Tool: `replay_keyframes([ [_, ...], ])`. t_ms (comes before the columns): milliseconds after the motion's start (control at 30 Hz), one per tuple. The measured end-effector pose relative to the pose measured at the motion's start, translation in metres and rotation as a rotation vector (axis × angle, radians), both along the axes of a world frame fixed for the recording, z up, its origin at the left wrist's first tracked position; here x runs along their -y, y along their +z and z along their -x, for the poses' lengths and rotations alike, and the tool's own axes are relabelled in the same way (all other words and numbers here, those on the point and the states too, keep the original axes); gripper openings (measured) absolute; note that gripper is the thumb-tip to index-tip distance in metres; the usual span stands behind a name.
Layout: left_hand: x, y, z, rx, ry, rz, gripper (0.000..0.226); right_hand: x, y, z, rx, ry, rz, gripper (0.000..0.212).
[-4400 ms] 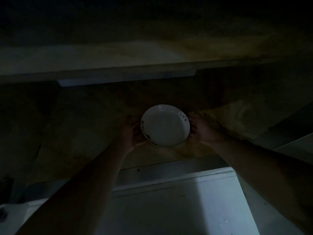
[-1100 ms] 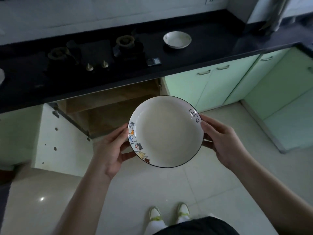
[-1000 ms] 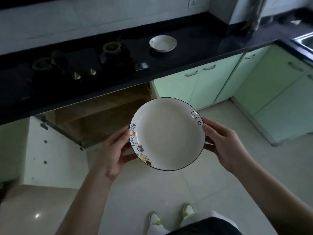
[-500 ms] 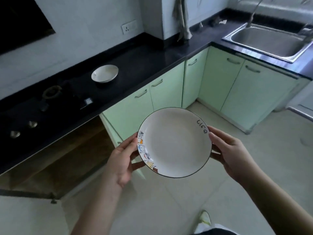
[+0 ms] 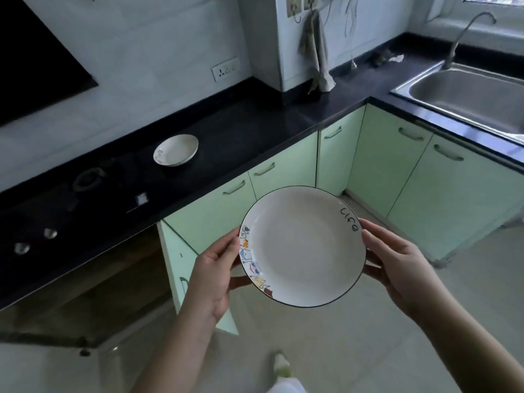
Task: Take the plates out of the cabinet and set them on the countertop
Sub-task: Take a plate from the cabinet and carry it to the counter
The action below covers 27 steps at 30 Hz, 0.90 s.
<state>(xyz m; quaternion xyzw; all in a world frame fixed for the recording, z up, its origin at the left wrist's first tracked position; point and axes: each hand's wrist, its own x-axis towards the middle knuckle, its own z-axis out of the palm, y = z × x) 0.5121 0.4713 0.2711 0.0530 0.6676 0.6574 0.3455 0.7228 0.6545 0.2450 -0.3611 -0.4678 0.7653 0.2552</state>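
Note:
I hold a white plate with a thin black rim, cartoon figures on its left edge and the word "life" on its right, in mid-air over the floor in front of the cabinets. My left hand grips its left edge and my right hand grips its right edge. A second white plate lies on the black countertop right of the stove. The open cabinet under the stove is dark inside; its contents are hidden.
A gas stove fills the countertop's left part. A steel sink with a tap sits at the right. A cloth hangs on the wall. The open green cabinet door juts out beside my left hand.
The plate left the dark cabinet and now sits higher, in front of me. My view has swung right, bringing the sink and corner counter into sight. Both hands keep their grip.

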Motion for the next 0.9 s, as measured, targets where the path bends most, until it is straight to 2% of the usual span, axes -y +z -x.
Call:
replay_keyframes([
  [133, -0.019, -0.007, 0.052, 0.004, 0.070, -0.004, 0.024, -0.028, -0.008, 0.061, 0.010, 0.048, 0.010, 0.024],
  [400, -0.075, -0.012, 0.157, -0.016, 0.046, -0.040, 0.025, -0.091, 0.004, 0.169, 0.043, 0.062, -0.018, 0.022],
  [700, -0.156, -0.011, 0.234, -0.040, -0.059, -0.038, 0.033, -0.160, -0.004, 0.233, 0.059, 0.051, 0.001, 0.023],
  [900, -0.227, -0.030, 0.275, -0.024, -0.016, -0.011, 0.035, -0.238, -0.013, 0.283, 0.057, 0.105, -0.011, 0.028],
])
